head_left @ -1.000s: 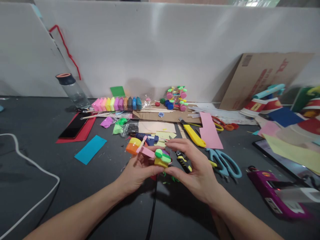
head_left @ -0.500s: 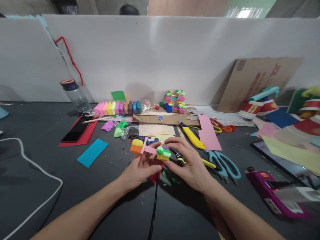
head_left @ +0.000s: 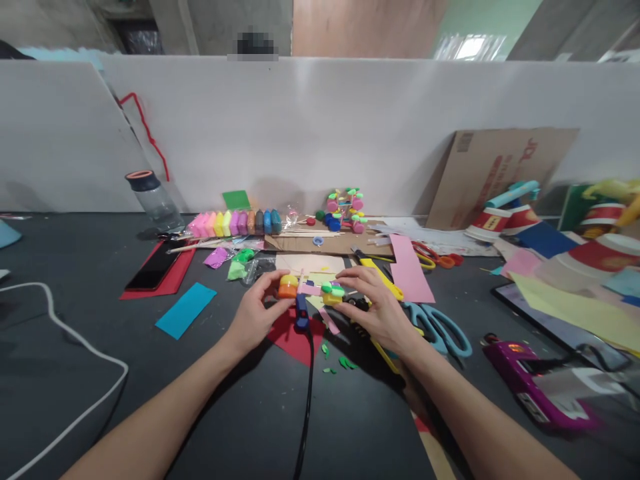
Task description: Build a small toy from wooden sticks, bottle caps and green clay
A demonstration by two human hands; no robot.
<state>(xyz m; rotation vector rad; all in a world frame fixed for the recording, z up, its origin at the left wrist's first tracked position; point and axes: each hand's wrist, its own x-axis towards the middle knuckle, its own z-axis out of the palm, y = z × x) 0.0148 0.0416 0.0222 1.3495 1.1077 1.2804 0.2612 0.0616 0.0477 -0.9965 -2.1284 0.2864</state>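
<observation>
My left hand [head_left: 253, 315] pinches the orange and yellow bottle cap [head_left: 289, 287] at one end of a small craft piece. My right hand [head_left: 377, 308] pinches the other end, a yellow cap [head_left: 332, 294] topped with green clay. A pink paper strip [head_left: 312, 289] joins the two caps. The piece hovers just above the dark table, over a blue glue gun [head_left: 301, 311] and a red paper scrap [head_left: 293, 337]. Both hands have their fingers closed on the piece.
Nearby lie blue scissors [head_left: 439, 326], a yellow utility knife [head_left: 383, 279], pink paper [head_left: 409, 267], a row of coloured clay packs [head_left: 235, 223], a cap model [head_left: 344, 209], a phone [head_left: 155, 265], a water bottle [head_left: 153, 199], a purple tool [head_left: 535, 383] and a white cable [head_left: 75, 333].
Both hands moved the craft piece forward and lower, from in front of me toward the table near the glue gun. The camera tilted upward.
</observation>
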